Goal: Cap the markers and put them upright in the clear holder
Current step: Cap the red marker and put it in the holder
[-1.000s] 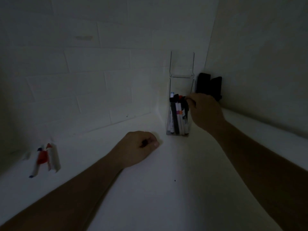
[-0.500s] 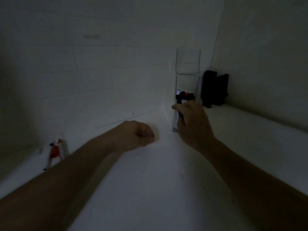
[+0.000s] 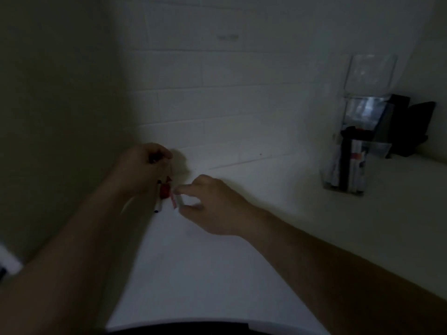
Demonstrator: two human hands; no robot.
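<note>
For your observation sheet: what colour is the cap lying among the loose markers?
Red, clearest in the head view, though dim.

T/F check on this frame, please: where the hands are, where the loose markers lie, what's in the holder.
1. The right hand is inside the clear holder. False: it reaches for the loose markers on the white surface, far from the holder.
2. The clear holder already has markers standing in it. True.
3. The left hand is curled shut just above the loose markers. True; something small and dark shows in it, too dim to identify.
4. The loose markers lie right of the holder. False: left of it.
5. A black object stands behind the holder. True.
</note>
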